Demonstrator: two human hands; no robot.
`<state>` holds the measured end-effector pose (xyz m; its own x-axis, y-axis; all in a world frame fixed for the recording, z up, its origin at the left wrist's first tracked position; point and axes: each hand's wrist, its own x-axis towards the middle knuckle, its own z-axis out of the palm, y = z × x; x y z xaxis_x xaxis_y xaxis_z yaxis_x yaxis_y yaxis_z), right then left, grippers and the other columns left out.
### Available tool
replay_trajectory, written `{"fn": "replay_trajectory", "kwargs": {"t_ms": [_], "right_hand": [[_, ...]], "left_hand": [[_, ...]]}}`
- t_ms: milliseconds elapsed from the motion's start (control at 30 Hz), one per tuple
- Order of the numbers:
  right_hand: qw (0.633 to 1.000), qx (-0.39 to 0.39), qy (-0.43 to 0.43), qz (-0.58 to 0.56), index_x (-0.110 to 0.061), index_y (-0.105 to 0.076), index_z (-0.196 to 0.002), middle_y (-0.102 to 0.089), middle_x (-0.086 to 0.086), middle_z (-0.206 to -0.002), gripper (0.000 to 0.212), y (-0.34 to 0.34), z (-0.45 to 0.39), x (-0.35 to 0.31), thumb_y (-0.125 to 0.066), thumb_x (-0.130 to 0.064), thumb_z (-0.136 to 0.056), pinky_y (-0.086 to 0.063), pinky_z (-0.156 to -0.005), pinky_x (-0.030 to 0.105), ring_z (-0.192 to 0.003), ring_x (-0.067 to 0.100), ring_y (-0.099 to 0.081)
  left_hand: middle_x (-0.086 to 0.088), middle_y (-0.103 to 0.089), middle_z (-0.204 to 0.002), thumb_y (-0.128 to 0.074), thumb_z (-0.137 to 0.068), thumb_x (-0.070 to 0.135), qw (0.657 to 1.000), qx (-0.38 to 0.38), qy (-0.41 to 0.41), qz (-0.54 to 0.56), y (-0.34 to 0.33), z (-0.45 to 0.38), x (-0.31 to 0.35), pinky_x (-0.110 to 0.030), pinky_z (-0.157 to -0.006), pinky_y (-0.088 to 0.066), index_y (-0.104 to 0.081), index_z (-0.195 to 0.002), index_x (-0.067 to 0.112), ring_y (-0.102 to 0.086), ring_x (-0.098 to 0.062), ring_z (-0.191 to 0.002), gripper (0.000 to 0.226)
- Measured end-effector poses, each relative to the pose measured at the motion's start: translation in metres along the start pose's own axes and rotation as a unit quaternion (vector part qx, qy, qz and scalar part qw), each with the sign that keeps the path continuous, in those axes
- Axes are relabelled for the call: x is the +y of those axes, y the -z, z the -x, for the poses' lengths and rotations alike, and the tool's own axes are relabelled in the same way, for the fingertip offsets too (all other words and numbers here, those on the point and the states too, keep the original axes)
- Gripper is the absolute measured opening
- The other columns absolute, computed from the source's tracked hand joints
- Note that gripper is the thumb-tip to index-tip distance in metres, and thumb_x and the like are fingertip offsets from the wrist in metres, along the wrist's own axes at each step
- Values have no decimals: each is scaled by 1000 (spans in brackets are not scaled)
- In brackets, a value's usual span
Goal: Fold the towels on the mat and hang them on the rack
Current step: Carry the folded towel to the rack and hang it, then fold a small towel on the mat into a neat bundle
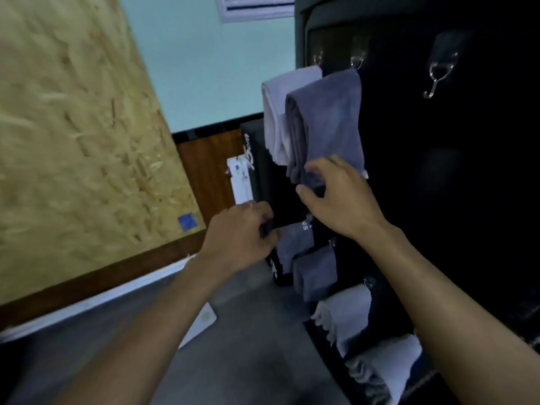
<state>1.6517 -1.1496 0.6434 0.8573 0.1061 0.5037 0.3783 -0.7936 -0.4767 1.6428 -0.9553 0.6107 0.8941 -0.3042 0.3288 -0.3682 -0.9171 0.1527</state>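
A folded dark grey towel hangs from a hook on the black rack, beside a lighter grey towel on the hook to its left. My right hand pinches the dark towel's lower edge between thumb and fingers. My left hand is curled just left of the rack's lower row; it seems to grip a dark edge there, though blur hides what. Lower down hang more folded towels: two dark grey and two light grey.
Clear plastic hooks stick out along the rack's top, one free at the right. A chipboard panel leans at the left. A white socket box sits on the wood wall behind. Grey floor lies below.
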Motion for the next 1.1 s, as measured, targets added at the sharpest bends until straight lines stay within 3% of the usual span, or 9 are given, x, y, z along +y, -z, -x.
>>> {"fn": "replay_trajectory", "kwargs": {"t_ms": [133, 300, 733, 933, 1100], "right_hand": [[992, -115, 40, -19, -16, -53, -130, -53, 5, -124, 45, -12, 37, 4, -61, -36, -91, -48, -91, 41, -112, 23, -55], [970, -221, 88, -51, -17, -54, -127, -53, 5, -121, 43, -31, 94, -8, -64, -33, -89, -48, -91, 42, -111, 23, -55], [901, -374, 216, -27, -19, -58, -122, -58, 5, -117, 39, -23, 288, -48, -64, -32, -86, -49, -90, 40, -109, 26, -57], [850, -450, 272, -5, -22, -55, -124, -55, 3, -124, 41, 8, 390, -64, -63, -36, -86, -47, -95, 41, -114, 24, -54], [798, -497, 339, -6, -18, -57, -123, -57, 6, -121, 40, 24, 466, -74, -64, -32, -86, -44, -97, 37, -115, 26, -55]], "left_hand": [[5, -65, -102, -59, -79, 48, 993, -47, 111, -20, -13, 75, 31, -36, -76, -51, -60, -105, 30, -63, -22, -98, 32], [5, -66, -109, -57, -80, 50, 965, -91, 247, -23, -21, 172, 70, -38, -84, -51, -60, -112, 30, -63, -23, -103, 37], [10, -63, -111, -55, -86, 49, 905, -117, 408, -23, -21, 401, 201, -31, -79, -46, -56, -117, 29, -61, -21, -104, 36], [7, -64, -109, -53, -87, 51, 878, -118, 464, -9, -20, 501, 285, -34, -81, -50, -55, -115, 28, -62, -24, -102, 37], [8, -63, -108, -52, -87, 52, 834, -106, 541, -19, -20, 572, 354, -32, -77, -49, -55, -116, 29, -63, -23, -101, 37]]}}
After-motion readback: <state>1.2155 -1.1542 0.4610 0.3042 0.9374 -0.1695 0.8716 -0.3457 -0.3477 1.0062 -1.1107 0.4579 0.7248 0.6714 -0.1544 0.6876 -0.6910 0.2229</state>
